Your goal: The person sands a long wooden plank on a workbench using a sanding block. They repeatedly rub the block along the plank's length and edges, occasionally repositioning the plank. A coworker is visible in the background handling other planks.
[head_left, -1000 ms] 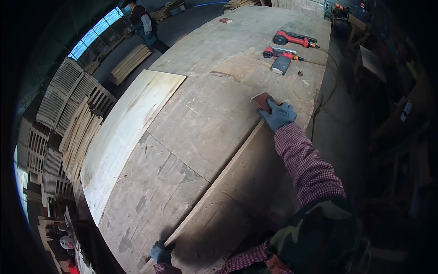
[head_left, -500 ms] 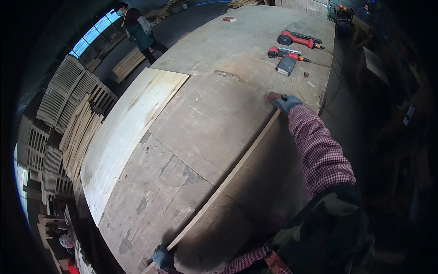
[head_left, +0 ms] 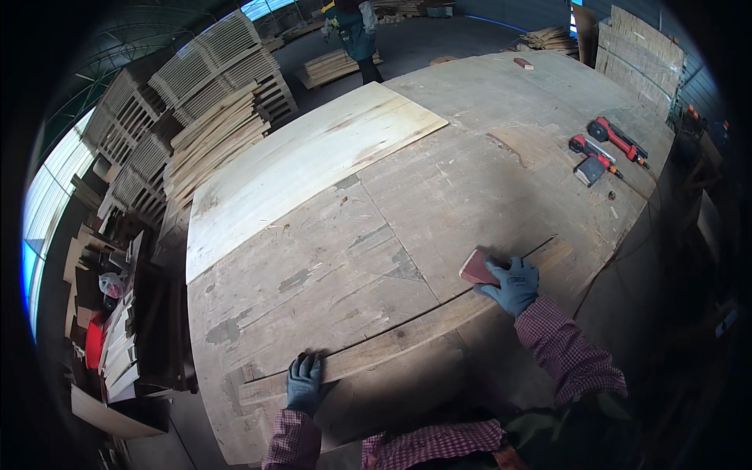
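A long, narrow wooden strip lies flat along the near side of the large plywood-topped table. My left hand, in a grey-blue glove, is laid across the strip near its left end, fingertips at the far edge and thumb at the near side. My right hand, gloved alike, is closed on a reddish-brown sanding block. The block is tilted above the strip's right part; whether it touches the wood, I cannot tell.
A pale plywood sheet lies at the table's far left. Two red power tools rest at the right, beside a dark block. Another sanding block sits at the far end. Beyond stand stacked pallets and a person.
The view has swung to the right side of the table. The strip has gone from standing on edge to lying flat. My right hand has brought the sanding block over it.
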Demonstrator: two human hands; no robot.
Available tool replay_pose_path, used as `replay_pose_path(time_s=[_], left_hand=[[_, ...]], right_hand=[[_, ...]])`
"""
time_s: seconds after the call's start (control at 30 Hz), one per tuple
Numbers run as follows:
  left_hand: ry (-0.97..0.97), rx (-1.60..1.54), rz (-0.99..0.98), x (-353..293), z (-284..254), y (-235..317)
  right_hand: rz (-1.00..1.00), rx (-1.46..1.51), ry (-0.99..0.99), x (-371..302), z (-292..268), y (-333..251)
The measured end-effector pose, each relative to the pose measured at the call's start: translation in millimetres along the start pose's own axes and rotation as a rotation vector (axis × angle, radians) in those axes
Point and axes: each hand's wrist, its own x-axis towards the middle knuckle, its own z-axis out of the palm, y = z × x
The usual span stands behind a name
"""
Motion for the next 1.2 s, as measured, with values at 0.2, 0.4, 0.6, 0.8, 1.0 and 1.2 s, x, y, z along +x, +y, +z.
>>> replay_pose_path(time_s=[0.2,0.4,0.6,0.8,1.0,1.2], left_hand=[[-0.077,-0.200,-0.024,22,-3,11],[-0.277,-0.072,-0.152,3,15,-9],[-0.294,-0.013,-0.134,0,13,-15],[-0.277,-0.024,-0.117,-1,16,-17],[-0.256,-0.028,-0.135,-2,21,-15],[-0.305,-0.095,-0.186,9,15,-11]], right_hand=[[-0.174,0.057,0.197,-23,29,21],[-0.646,0.171,-0.040,-26,33,-66],[-0.513,0.075,-0.032,10,15,39],[0.030,-0.133,-0.128,57,-8,219],[0.142,-0.088,0.050,44,20,140],[-0.531,0.174,-0.024,-2,46,-92]])
